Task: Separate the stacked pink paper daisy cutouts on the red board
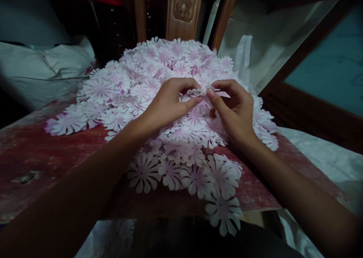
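Both hands meet over a big heap of white and pale pink flower cutouts (121, 84). Between the thumb and fingers of my left hand (172, 99) is a small white petalled flower piece (195, 92), seen nearly edge-on. My right hand (236, 110) pinches the same piece from its right side, thumb against fingers. A thin pale strip or petal pokes out to the right under the right fingers. How many layers the piece has is too small to tell. More cutouts lie directly beneath both hands.
The heap rests on a worn red wooden board (31, 156). One loose flower (224, 212) hangs over its front edge. A white sack (48, 72) stands at the left. Behind rises a carved wooden chair back (184, 8). At the right is a wood-framed panel (329, 61).
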The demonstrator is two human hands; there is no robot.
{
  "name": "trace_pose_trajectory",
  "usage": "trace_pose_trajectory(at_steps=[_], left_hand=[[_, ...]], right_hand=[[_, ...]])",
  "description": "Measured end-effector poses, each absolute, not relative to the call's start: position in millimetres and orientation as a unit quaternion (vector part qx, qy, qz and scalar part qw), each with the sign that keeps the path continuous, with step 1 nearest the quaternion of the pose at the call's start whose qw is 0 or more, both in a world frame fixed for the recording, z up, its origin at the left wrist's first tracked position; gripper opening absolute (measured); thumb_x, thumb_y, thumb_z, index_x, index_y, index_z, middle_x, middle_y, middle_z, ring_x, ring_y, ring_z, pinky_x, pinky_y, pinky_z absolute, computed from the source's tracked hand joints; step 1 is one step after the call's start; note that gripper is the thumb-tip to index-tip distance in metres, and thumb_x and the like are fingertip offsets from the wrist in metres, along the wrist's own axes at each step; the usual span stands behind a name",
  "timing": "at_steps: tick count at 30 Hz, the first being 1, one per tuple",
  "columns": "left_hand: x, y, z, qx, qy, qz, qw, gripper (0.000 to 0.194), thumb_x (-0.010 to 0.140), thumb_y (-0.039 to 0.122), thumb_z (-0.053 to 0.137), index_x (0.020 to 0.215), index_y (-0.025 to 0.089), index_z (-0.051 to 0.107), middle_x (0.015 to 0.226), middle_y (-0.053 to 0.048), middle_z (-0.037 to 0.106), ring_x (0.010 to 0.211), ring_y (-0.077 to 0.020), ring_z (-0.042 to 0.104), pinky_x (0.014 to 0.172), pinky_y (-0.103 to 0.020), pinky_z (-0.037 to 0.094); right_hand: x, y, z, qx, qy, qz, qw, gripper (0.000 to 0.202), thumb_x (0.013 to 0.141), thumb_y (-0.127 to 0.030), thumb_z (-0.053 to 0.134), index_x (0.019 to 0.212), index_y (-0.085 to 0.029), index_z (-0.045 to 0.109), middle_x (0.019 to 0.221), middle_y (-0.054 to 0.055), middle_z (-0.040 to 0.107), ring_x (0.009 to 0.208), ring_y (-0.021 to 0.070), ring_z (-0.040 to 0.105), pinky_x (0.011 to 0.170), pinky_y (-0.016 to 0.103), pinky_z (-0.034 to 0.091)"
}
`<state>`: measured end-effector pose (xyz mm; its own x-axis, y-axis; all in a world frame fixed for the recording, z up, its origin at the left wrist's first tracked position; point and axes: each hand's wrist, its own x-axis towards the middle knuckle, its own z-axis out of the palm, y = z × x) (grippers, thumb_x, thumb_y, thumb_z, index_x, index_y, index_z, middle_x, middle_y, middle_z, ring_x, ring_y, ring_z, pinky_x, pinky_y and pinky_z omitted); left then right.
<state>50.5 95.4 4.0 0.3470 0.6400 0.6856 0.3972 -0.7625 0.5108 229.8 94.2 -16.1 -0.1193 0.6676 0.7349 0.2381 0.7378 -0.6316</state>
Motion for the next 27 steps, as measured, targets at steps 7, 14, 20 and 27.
trace_pose_trajectory(at_steps=[7,14,20,27], left_hand=[[48.4,96.6,3.8,0.792,0.335,0.502,0.092,0.006,0.083,0.023,0.064,0.085,0.018,0.061,0.094,-0.004,0.064,0.097,-0.0207,0.058,0.09,-0.036,0.047],[46.8,101.4,1.7,0.785,0.334,0.507,0.125,0.006,0.081,0.02,0.062,0.085,0.02,0.057,0.085,-0.003,0.06,0.091,-0.0204,0.058,0.087,-0.037,0.048],[46.7,102.4,0.1,0.788,0.339,0.499,0.128,0.012,0.079,0.021,0.064,0.09,0.02,0.059,0.084,-0.002,0.061,0.09,-0.0213,0.057,0.084,-0.035,0.048],[47.5,96.3,3.1,0.801,0.347,0.467,0.141,0.011,0.079,0.02,0.063,0.089,0.018,0.064,0.086,-0.001,0.065,0.085,-0.0177,0.058,0.081,-0.031,0.047]], right_hand=[[231.1,93.0,-12.4,-0.357,-0.745,0.123,0.55,0.03,0.082,-0.051,0.066,0.1,-0.027,0.066,0.108,0.001,0.061,0.081,0.0153,0.057,0.065,0.03,0.051],[230.1,94.0,-14.5,-0.341,-0.761,0.113,0.54,0.021,0.08,-0.044,0.07,0.087,-0.024,0.067,0.089,0.0,0.064,0.086,0.0167,0.057,0.076,0.031,0.049],[229.6,94.7,-14.2,-0.333,-0.77,0.13,0.529,0.019,0.084,-0.042,0.067,0.084,-0.023,0.068,0.081,-0.001,0.064,0.077,0.0149,0.057,0.07,0.028,0.048],[234.2,98.2,-14.1,-0.33,-0.761,0.151,0.538,0.018,0.084,-0.04,0.067,0.084,-0.022,0.068,0.077,-0.001,0.063,0.07,0.0136,0.055,0.065,0.027,0.047]])
